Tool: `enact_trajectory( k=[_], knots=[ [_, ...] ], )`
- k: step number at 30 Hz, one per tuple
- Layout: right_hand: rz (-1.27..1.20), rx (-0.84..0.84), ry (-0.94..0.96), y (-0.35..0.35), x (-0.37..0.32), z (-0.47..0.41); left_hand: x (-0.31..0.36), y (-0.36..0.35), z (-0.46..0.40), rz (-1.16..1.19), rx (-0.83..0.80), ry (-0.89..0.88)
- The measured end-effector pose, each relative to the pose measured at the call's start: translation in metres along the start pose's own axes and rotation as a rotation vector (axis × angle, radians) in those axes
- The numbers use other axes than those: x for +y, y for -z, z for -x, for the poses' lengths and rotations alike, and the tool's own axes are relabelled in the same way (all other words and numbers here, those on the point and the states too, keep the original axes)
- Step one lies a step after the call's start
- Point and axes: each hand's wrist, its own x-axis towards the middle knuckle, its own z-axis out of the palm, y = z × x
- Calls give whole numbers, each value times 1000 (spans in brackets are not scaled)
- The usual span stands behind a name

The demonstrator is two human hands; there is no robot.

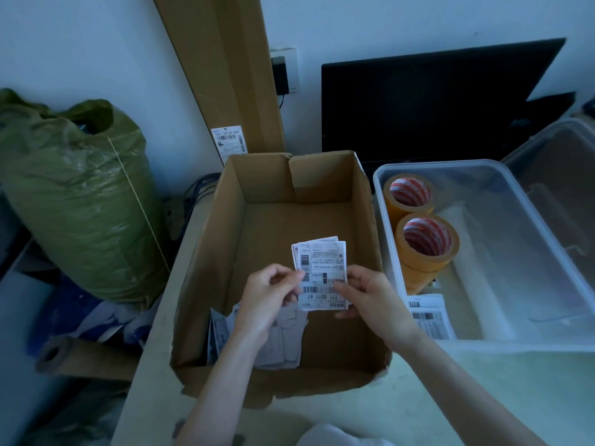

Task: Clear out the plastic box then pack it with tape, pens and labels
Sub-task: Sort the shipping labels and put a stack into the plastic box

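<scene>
Together, left hand (270, 291), right hand (363, 294) pinching labels (322, 272)

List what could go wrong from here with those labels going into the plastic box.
1. Both hands, left hand and right hand, pinch the label stack only at its edges; loose sheets could slip into the cardboard box.
2. The tape rolls crowd the plastic box beside the labels already inside, leaving a tight spot.

Clear glossy plastic box (547, 201), matt cardboard box (206, 252)
</scene>
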Motion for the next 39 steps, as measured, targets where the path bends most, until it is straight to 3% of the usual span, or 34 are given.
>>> enact_trajectory(
  k=[3, 6, 10, 12, 14, 25, 29, 34, 39],
  knots=[
    [-17, 54, -5, 2, -1, 0, -13, 6, -22, -85, 56, 10],
    [-62, 98, -7, 7, -3, 0, -43, 13, -58, -409, 69, 55],
    [-130, 121, -18, 13, -5, 1, -83, 18, -85, -965, -170, 156],
    [-153, 124, -27, 15, -3, 1, -95, 14, -85, -1180, -301, 115],
    [-166, 128, -38, 16, -2, 2, -103, 8, -83, -1337, -309, 33],
    [-194, 159, -50, 15, 2, 4, -99, -15, -76, -1701, -303, -247],
    [-182, 166, -46, 15, 3, 5, -97, -7, -84, -1530, -207, -249],
    [-188, 175, -37, 15, 3, 4, -89, 21, -93, -1027, -47, -88],
    [-197, 189, -35, 15, 3, 4, -50, 37, -77, -445, 8, -128]
  ],
)
